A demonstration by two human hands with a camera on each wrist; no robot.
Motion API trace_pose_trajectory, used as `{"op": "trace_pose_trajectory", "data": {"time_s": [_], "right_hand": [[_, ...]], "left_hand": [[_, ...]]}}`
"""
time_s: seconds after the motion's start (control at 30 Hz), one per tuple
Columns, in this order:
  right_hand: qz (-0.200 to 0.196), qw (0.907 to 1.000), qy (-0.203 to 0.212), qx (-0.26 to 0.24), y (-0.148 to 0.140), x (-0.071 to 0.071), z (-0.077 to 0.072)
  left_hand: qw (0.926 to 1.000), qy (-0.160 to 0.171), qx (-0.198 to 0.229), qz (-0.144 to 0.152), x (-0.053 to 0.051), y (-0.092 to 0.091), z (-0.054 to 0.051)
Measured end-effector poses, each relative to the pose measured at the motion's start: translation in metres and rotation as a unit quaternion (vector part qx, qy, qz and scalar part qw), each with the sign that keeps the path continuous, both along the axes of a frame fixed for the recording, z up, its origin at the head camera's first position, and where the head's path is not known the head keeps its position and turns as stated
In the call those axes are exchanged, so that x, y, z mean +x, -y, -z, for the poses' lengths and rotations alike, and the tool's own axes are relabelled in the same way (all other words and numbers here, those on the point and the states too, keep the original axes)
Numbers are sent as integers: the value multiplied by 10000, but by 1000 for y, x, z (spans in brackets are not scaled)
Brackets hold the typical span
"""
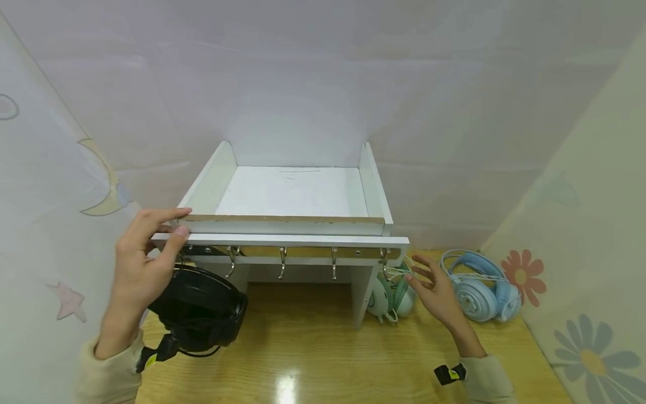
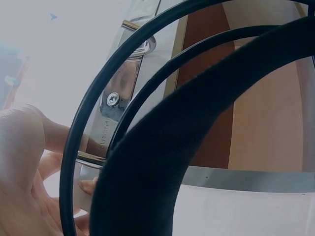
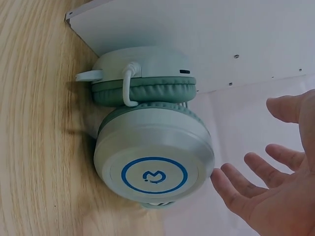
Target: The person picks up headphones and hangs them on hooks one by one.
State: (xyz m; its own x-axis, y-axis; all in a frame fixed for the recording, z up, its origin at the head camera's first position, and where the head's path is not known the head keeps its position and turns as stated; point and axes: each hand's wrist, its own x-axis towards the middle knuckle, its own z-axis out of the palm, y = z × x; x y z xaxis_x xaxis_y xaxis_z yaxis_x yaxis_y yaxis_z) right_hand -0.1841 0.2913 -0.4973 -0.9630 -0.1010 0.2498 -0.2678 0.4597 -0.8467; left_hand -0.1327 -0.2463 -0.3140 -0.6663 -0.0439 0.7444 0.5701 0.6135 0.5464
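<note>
Fingers (image 1: 161, 215) of the left hand (image 1: 143, 272) are bent about the left end of a white rack (image 1: 287, 227), which is grasped with the thumb at 9 o'clock; clock directions are read in the head view, about the rack's middle. Along the rack's front edge, a metal strip (image 1: 308, 253) is carried, fitted with a row of hooks (image 1: 282, 264). At 8 o'clock, just below the leftmost hook and beside the left hand, a black headset (image 1: 202, 308) is seen; whether its weight is borne by that hook cannot be told. In the left wrist view, its curved headband (image 2: 157, 142) is shown across the strip.

Towards 4 o'clock, the right hand (image 1: 439, 292) is held with its fingers spread and loosely extended; nothing is grasped by it. A green-and-white headset (image 3: 152, 152) is placed at 4 o'clock on the wooden table (image 1: 303, 359), near these fingertips and beside the rack's right side panel (image 1: 364, 292); contact with the fingertips cannot be told. A light-blue headset (image 1: 479, 292) is laid on the table between 3 and 4 o'clock, beyond the right hand. Flowers (image 1: 525, 275) are printed on the wall covering at the right.
</note>
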Motion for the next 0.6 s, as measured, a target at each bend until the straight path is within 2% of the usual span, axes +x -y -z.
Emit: {"op": "trace_pose_trajectory", "data": {"time_s": [0.13,0.37,0.6], "right_hand": [[44,10000,37,55,-1,-2,4],[102,9998,130,101,-6,-5,9],[180,9994,274,87,-8,-13,18]], "left_hand": [[9999,114,-45,10,0,1,-1],[9990,128,-392,164,2,4,-2],[9989,120,-389,235,0,5,-3]]}}
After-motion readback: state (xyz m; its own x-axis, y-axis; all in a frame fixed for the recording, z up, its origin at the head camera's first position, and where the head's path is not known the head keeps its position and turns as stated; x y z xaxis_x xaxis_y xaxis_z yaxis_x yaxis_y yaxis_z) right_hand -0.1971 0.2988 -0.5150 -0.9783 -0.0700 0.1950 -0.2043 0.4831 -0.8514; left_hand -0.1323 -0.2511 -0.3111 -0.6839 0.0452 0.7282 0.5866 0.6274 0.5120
